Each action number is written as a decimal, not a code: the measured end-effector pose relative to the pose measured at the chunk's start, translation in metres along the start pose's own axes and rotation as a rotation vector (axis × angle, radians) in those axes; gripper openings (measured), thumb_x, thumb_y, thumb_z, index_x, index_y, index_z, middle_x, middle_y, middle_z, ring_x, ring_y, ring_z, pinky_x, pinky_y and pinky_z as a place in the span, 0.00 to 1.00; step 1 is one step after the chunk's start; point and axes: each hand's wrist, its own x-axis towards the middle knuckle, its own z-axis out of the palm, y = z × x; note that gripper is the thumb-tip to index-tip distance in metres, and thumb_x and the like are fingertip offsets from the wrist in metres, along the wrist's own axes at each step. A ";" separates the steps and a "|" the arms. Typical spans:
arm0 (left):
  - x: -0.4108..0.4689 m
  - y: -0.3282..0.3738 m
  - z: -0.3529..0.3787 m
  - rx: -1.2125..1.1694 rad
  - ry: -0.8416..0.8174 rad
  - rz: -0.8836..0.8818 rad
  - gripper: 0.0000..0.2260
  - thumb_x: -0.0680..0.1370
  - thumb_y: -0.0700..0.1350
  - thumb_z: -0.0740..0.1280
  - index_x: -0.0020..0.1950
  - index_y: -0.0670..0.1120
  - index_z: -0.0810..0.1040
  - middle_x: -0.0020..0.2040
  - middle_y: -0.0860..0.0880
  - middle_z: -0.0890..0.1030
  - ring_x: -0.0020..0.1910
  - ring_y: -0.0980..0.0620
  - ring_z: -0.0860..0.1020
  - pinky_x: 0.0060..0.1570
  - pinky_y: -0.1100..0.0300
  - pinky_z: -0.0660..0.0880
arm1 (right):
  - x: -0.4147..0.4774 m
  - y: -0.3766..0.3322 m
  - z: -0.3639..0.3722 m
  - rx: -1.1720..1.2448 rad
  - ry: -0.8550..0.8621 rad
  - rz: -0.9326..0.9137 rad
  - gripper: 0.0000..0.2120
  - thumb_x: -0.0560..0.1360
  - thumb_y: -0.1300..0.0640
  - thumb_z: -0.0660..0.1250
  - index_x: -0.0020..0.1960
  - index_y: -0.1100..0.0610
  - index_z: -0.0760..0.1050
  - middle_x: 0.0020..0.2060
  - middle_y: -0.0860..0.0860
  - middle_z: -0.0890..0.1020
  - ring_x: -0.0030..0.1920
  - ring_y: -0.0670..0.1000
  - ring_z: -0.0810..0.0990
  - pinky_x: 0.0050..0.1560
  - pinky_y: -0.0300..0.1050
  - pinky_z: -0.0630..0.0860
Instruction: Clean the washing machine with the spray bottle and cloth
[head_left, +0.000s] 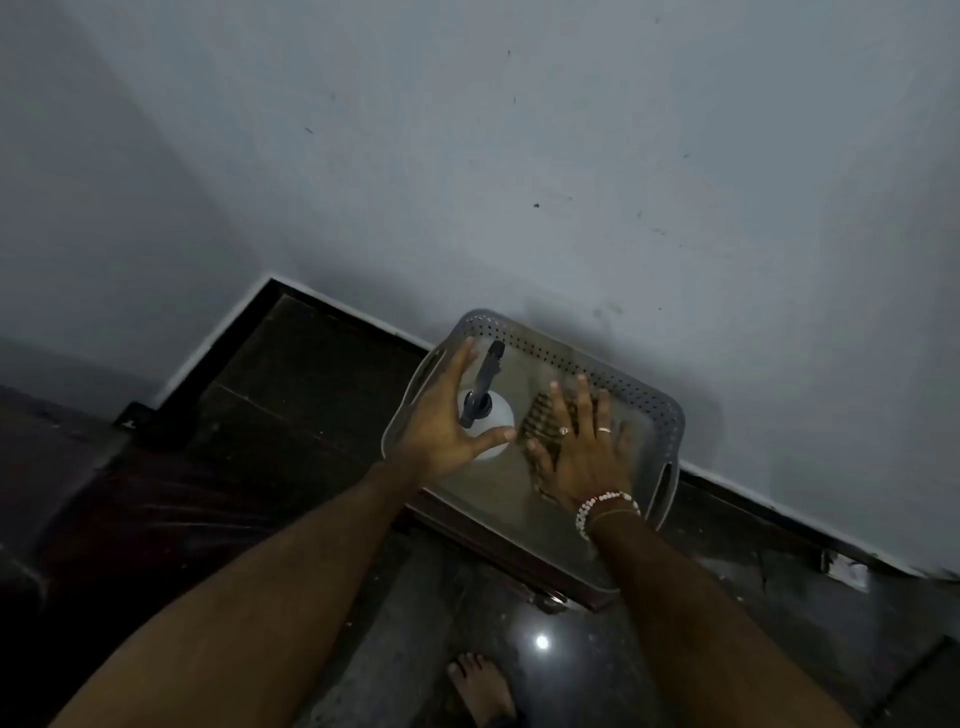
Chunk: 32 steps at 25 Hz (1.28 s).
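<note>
Both hands are spread over the grey basket (670, 413) at frame centre, so the left hand (441, 431) should close round the spray bottle (500, 415) neck while the right hand (582, 457) gathers the striped cloth (537, 418) beneath it whole.

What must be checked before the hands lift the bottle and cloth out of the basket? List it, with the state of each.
1. Spray bottle stands in the basket: ok.
2. Grip on the bottle: not ok, left hand is open beside it.
3. Grip on the cloth: not ok, right hand is open over it.
4. Bottle filled: cannot tell.
5. Washing machine in view: not ok.
</note>
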 end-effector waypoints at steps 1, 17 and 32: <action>0.004 -0.001 0.006 -0.078 -0.004 0.012 0.50 0.73 0.51 0.82 0.86 0.52 0.54 0.83 0.59 0.63 0.80 0.57 0.65 0.77 0.51 0.68 | 0.002 0.000 0.003 -0.002 -0.061 0.020 0.38 0.79 0.32 0.49 0.82 0.45 0.39 0.82 0.54 0.44 0.80 0.63 0.49 0.74 0.69 0.55; 0.017 0.068 -0.025 -0.401 0.264 -0.023 0.17 0.80 0.40 0.74 0.67 0.45 0.77 0.51 0.51 0.82 0.49 0.54 0.80 0.59 0.53 0.77 | 0.037 -0.034 -0.072 -0.132 -0.119 -0.036 0.27 0.82 0.55 0.54 0.80 0.58 0.56 0.78 0.60 0.58 0.75 0.64 0.62 0.69 0.60 0.70; -0.168 0.234 -0.370 -0.371 0.838 0.110 0.16 0.78 0.59 0.69 0.53 0.46 0.78 0.36 0.55 0.73 0.29 0.52 0.69 0.34 0.58 0.71 | -0.016 -0.371 -0.343 0.011 0.294 -0.703 0.28 0.80 0.57 0.59 0.80 0.56 0.59 0.76 0.59 0.61 0.69 0.63 0.67 0.63 0.56 0.73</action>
